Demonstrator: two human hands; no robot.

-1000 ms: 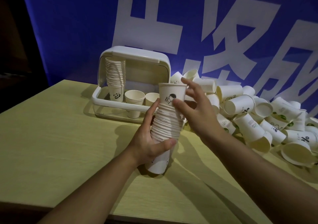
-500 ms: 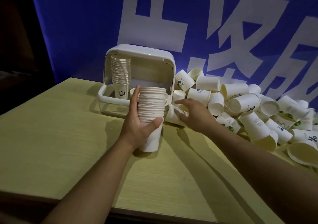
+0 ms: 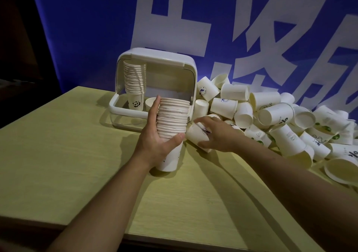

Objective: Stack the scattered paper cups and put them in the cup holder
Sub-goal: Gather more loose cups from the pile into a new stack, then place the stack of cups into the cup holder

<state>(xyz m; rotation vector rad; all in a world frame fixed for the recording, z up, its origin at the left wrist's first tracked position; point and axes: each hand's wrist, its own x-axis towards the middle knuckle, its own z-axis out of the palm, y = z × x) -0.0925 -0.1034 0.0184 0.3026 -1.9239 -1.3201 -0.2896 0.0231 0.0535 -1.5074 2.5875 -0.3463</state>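
Head view looks down on a pale wooden table (image 3: 58, 164) set against a blue banner (image 3: 87, 29) with large white characters; at the back left of the table stands a white cup holder (image 3: 158, 58) with its lid raised, and inside it, on the left, a tall stack of cups (image 3: 134, 81) rises from a cup printed with a panda, with a single loose cup (image 3: 150, 103) beside it; just in front of the holder the left hand (image 3: 155, 137) grips a second stack (image 3: 172, 122) upright on the table, thumb across its front and fingers up its far side; to the right of that stack the right hand (image 3: 217, 135) reaches onto a cup lying on its side (image 3: 195, 135), fingers spread over its top and thumb curled under it, so it is holding that cup; farther right a heap of loose cups (image 3: 280, 120) sprawls along the table's back edge to the frame's right border, most tipped over, a few upright.
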